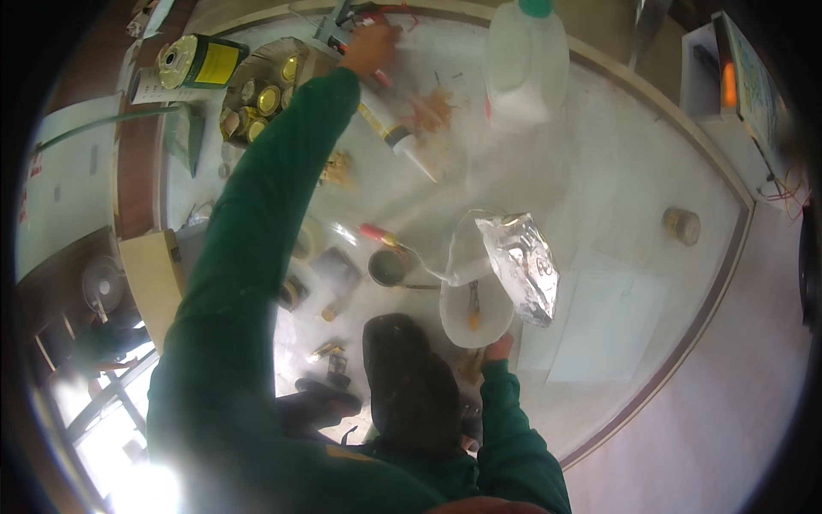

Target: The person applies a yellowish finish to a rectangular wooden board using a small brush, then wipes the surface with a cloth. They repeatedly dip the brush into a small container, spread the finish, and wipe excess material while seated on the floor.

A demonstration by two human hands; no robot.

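My left arm stretches far across the pale work surface. Its hand (372,50) is at the far edge, beside red pieces and a grey metal frame; its fingers are blurred. A sealant cartridge (390,124) with a pointed nozzle lies just below that hand. My right hand (498,349) is close in, at the near rim of a cut white plastic tub (454,330), its fingers seemingly closed on the rim. A brush-like tool (473,307) with a yellowish end lies in the tub. Against the tub's right side stands a crumpled silver foil pouch (524,270).
A translucent jug (524,68) with a green cap stands at the far side. Small tins (268,101) sit in a round holder at left, near a yellow-and-black can (201,62). A red-handled tool (377,233), a dark cup (388,267) and a jar (682,226) also lie about.
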